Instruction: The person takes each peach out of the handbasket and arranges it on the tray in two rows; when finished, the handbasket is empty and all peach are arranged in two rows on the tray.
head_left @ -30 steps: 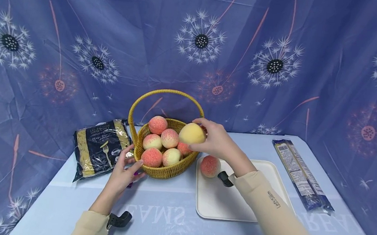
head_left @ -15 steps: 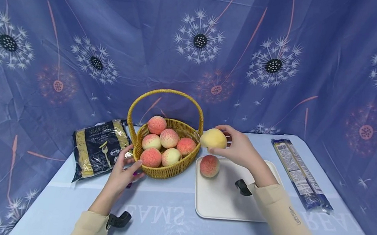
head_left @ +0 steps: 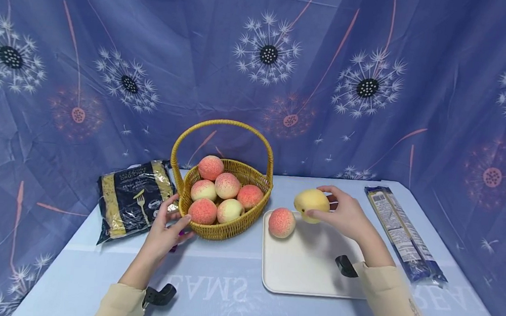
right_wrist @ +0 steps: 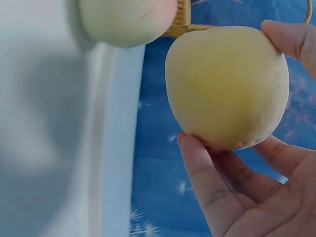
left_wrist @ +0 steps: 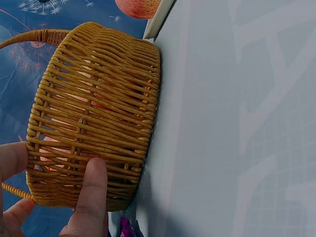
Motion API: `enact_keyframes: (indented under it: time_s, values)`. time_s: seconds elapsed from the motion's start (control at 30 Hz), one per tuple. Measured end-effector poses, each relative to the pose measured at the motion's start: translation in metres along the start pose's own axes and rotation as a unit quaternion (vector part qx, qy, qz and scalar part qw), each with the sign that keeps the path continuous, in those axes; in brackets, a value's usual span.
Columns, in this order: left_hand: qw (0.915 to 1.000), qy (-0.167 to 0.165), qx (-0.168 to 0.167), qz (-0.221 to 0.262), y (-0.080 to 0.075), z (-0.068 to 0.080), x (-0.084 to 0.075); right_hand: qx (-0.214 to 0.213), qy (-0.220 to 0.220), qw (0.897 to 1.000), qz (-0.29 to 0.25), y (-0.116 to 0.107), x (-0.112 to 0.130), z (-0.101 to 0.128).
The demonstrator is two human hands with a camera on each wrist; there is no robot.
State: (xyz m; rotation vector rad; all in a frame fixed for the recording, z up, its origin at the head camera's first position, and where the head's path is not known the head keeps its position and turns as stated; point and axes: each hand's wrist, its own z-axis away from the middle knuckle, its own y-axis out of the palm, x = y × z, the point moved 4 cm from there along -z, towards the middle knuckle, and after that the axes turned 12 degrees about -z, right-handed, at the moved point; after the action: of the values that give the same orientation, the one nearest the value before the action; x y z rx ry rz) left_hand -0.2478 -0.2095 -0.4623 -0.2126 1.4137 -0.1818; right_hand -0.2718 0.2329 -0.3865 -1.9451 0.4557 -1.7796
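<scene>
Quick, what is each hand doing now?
Left hand: open, fingers against the woven yellow wicker basket.
Right hand: holding the pale yellow round peach.

Basket [head_left: 223,226] of peaches [head_left: 227,186] between pasta bag [head_left: 132,200] leftward and tray [head_left: 311,270] rightward, spaghetti packet [head_left: 403,236] beyond.

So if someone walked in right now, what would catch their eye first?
Probably the wicker basket heaped with pink peaches at the table's middle, steadied by the left hand. Next, the right hand holding a pale yellow peach above the white tray, where one pink peach already sits.
</scene>
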Motion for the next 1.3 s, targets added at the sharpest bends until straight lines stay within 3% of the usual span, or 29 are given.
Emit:
enact_keyframes:
  time_s: [0.23, 0.7, 0.9, 1.3]
  values:
    - [1.0000, 0.005, 0.001, -0.002, 0.001, 0.000, 0.001, -0.001, 0.025, 0.999, 0.026, 0.003, -0.023, 0.002]
    - [1.0000, 0.002, -0.001, -0.004, 0.001, -0.001, -0.001, 0.016, 0.067, 0.997, 0.019, 0.014, -0.053, 0.003]
    - [0.9999, 0.004, -0.003, -0.011, 0.001, 0.001, -0.002, 0.016, 0.091, 0.996, 0.013, 0.017, -0.060, 0.005]
    - [1.0000, 0.002, -0.001, -0.005, 0.000, -0.002, 0.000, 0.025, 0.096, 0.995, 0.003, 0.024, -0.064, 0.002]
